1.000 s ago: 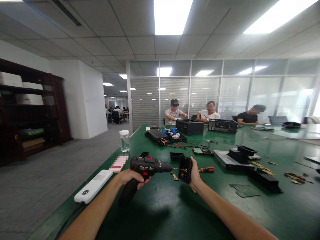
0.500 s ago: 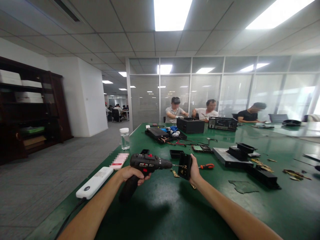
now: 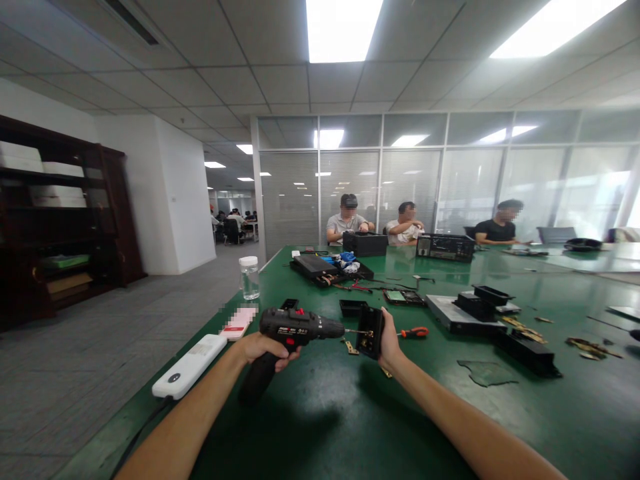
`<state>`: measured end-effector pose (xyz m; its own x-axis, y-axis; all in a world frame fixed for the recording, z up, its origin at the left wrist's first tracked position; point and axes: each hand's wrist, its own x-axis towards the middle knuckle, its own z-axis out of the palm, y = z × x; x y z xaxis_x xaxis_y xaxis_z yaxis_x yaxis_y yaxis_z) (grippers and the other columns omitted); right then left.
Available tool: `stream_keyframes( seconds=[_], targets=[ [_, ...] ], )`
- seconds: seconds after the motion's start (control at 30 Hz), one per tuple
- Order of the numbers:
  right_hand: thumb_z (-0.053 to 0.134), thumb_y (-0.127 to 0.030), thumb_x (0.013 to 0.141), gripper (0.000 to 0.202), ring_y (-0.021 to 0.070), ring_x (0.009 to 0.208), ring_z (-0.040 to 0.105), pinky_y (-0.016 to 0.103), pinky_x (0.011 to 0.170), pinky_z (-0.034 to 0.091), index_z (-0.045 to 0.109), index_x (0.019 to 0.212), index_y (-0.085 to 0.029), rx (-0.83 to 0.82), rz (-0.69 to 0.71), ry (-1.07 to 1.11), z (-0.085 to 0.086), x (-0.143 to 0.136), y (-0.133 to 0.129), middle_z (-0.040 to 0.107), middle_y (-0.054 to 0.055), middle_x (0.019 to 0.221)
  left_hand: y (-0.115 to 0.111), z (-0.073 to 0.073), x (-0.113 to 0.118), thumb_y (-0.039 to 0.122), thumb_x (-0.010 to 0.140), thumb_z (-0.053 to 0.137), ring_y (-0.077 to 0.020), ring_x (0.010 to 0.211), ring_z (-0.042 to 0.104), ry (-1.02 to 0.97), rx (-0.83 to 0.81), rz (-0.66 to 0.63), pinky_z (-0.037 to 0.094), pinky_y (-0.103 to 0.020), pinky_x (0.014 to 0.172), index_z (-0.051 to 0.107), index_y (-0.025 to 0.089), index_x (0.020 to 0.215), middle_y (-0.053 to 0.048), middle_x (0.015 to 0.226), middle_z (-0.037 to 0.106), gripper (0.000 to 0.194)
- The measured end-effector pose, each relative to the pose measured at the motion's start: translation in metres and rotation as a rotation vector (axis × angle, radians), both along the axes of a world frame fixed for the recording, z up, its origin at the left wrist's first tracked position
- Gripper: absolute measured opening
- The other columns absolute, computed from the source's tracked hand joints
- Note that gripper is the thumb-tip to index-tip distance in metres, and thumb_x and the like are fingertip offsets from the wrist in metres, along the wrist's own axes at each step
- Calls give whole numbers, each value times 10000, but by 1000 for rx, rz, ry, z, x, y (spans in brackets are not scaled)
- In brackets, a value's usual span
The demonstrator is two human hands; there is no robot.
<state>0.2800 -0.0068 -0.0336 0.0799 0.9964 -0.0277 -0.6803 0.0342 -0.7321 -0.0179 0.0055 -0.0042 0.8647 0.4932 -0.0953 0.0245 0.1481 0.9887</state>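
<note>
Handling, judged by eye: the drill [image 3: 287, 325] should be rigid and fairly heavy. Its handle is the place to grasp, with my palm close under the body. The black housing [image 3: 367, 321] looks like hard, smooth plastic, light and a little slippery; its thin rim might crack if pinched hard. Best hold is across the outer back and side, fingers clear of the open face. The slim bit [image 3: 357, 331] looks stiff but could skid off metal.

Positions: my left hand [image 3: 267, 348] is wrapped round the top of the drill's handle, which slants down below my fingers; the body points right. My right hand [image 3: 391, 343] grasps the black housing from its outer side, against my palm, its open face turned left toward the drill. The bit reaches in among brass-coloured parts [image 3: 367, 341]; cannot tell whether the tip touches one.

Surroundings: a screwdriver [image 3: 415, 333] with an orange-and-black handle lies just right of my right hand on the green worktop [image 3: 320, 433]. A black tray [image 3: 353, 307] sits beyond and left of that hand. A white power unit [image 3: 190, 367] lies left of my left hand.
</note>
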Motion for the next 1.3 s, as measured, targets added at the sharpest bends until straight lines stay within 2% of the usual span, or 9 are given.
stream_keyframes(
  seconds=[1.0,1.3],
  targets=[
    [453,-589,691,403,154,447,508,300,444,430,559,671,-202,6,32,-22,-1,1,-1,538,-8,504,0,0,1,180,586,627,-88,528,460,-7,4,-20,363,-226,504,561,78,927,-53,792,514,362],
    [469,-589,680,392,154,431,494,281,398,405,558,680,-207,0,26,-22,-1,2,0,532,-10,492,2,-2,0,175,587,619,-87,525,458,-13,-4,-22,365,-226,500,561,77,932,-56,794,516,363]
  ],
)
